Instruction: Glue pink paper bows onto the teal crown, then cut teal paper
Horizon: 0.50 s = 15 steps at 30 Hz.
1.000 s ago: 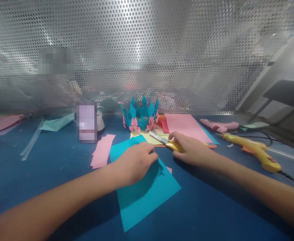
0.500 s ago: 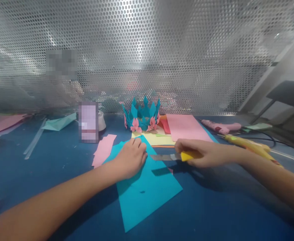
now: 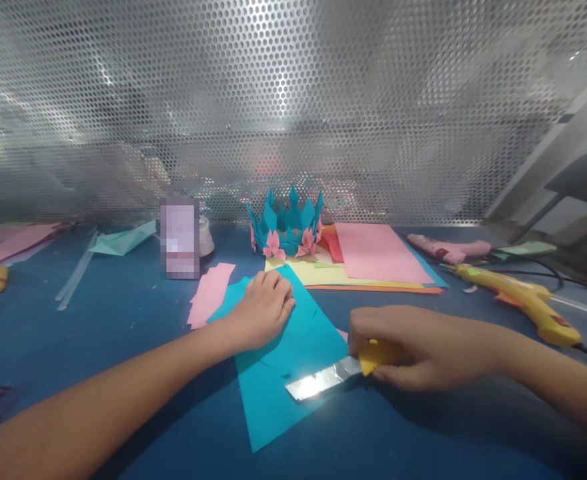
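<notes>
A sheet of blue paper (image 3: 308,343) lies slantwise on the table before me. My left hand (image 3: 264,308) presses on its upper part with curled fingers, holding it down. In my right hand (image 3: 413,347) is a utility knife with a yellow handle (image 3: 373,357); the fingers are wrapped round the handle. Its wide, shiny blade (image 3: 318,382) points left over the lower part of the sheet; whether it touches the paper I cannot tell. Pink paper pieces (image 3: 211,293) lie left of the sheet. Behind it stands a blue paper crown (image 3: 293,223) with pink paper flowers.
Pink paper (image 3: 378,253) and yellow paper (image 3: 298,273) lie stacked behind my right hand. A yellow glue gun (image 3: 523,300) and a pink glue gun (image 3: 446,250) with cords are at the right. Clear sticks (image 3: 76,270) lie left; a perforated metal panel (image 3: 283,100) closes the back.
My right hand has brought the knife down toward me, and its blade now catches the light over the sheet's lower part. My left hand stays on the paper. The view has shifted slightly.
</notes>
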Each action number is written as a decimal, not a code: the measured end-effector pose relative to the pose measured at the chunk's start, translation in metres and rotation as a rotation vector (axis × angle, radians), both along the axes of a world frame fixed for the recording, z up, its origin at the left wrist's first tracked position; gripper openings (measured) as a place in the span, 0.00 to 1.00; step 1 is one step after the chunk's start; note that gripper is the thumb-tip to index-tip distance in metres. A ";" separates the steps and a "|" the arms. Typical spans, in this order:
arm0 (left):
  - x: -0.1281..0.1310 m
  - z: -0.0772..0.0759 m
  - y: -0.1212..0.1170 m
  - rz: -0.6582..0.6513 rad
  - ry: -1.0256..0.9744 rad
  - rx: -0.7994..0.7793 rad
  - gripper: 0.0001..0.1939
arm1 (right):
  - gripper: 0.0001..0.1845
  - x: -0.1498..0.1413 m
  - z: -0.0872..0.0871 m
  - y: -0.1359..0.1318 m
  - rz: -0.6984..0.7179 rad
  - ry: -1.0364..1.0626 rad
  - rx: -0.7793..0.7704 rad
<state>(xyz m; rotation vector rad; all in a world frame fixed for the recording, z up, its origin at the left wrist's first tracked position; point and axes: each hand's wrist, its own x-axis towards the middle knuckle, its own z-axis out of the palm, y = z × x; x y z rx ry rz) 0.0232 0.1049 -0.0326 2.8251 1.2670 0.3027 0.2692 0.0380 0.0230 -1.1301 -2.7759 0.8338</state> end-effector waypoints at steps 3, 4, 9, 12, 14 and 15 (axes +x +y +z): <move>-0.001 0.000 0.001 -0.009 -0.012 -0.009 0.14 | 0.11 -0.001 0.001 -0.003 -0.005 -0.015 0.027; -0.002 0.001 0.001 -0.012 -0.016 -0.013 0.13 | 0.11 -0.002 0.002 -0.003 -0.007 -0.021 0.036; -0.004 0.003 0.002 -0.027 -0.059 -0.050 0.13 | 0.12 -0.001 0.003 -0.002 -0.036 -0.047 0.062; -0.005 0.006 0.001 -0.023 -0.077 -0.091 0.13 | 0.11 0.001 0.005 0.000 -0.055 -0.070 0.076; -0.005 0.008 -0.001 -0.023 -0.077 -0.107 0.13 | 0.08 0.004 0.005 0.002 -0.060 -0.088 0.095; -0.005 0.009 -0.002 -0.022 -0.074 -0.111 0.13 | 0.07 0.004 0.004 0.004 -0.065 -0.093 0.111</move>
